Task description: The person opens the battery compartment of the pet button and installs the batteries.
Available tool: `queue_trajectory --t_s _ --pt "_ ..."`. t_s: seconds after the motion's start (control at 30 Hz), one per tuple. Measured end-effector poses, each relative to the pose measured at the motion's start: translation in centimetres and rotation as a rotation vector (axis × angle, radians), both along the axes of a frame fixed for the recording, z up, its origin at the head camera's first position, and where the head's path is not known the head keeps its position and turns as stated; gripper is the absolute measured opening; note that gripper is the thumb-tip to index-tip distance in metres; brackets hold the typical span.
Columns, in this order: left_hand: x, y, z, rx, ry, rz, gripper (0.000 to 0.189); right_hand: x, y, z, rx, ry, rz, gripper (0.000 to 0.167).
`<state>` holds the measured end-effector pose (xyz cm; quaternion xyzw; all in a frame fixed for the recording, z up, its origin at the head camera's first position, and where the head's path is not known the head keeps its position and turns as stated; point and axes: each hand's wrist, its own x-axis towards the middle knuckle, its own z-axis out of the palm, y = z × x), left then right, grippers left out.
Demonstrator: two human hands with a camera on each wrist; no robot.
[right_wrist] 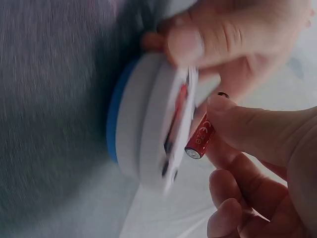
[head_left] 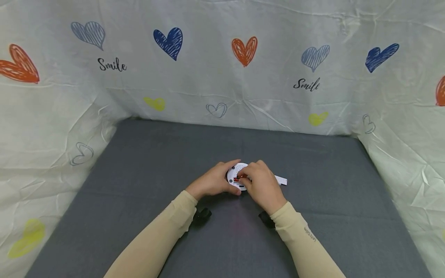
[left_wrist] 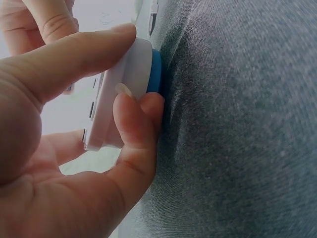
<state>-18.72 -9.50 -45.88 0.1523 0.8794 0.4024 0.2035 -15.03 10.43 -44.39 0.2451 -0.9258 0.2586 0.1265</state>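
A round white device (head_left: 238,168) with a blue side (right_wrist: 116,114) turned to the cloth has its battery compartment facing up. My left hand (head_left: 217,179) holds the device by its rim, thumb on one side and fingers on the other. Between the thumb and fingers of my right hand (head_left: 265,186) is a small red battery (right_wrist: 202,139), held just above the compartment. Another red battery (right_wrist: 177,111) shows inside the compartment in the right wrist view. My right fingers partly hide the device in the head view.
A white flat strip (head_left: 282,180) lies on the grey cloth-covered table (head_left: 174,154), just right of the right hand. Pale fabric (head_left: 194,77) printed with hearts and "Smile" hangs behind the table and along both sides.
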Motion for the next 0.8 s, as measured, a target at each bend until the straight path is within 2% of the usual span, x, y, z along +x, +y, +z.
queue_trajectory --t_s 0.2,0.4,0.63,0.73,0.8 --pt "-0.1 -0.1 -0.1 -0.003 0.014 -0.024 0.11 0.3 -0.7 -0.8 -0.004 0.038 0.061 0.012" --pt "0.0 0.0 -0.1 -0.009 0.013 -0.023 0.111 0.3 -0.8 -1.1 -0.001 0.036 0.067 0.011" --pt "0.1 0.1 0.1 -0.016 0.009 -0.007 0.111 0.3 -0.6 -1.1 0.023 -0.019 0.013 0.013" --pt "0.2 0.1 0.2 -0.023 0.008 -0.002 0.111 0.4 -0.5 -1.0 0.014 -0.015 -0.044 0.015" --pt "0.2 0.1 0.2 -0.027 0.005 0.002 0.111 0.5 -0.6 -1.1 0.019 -0.015 -0.108 0.025"
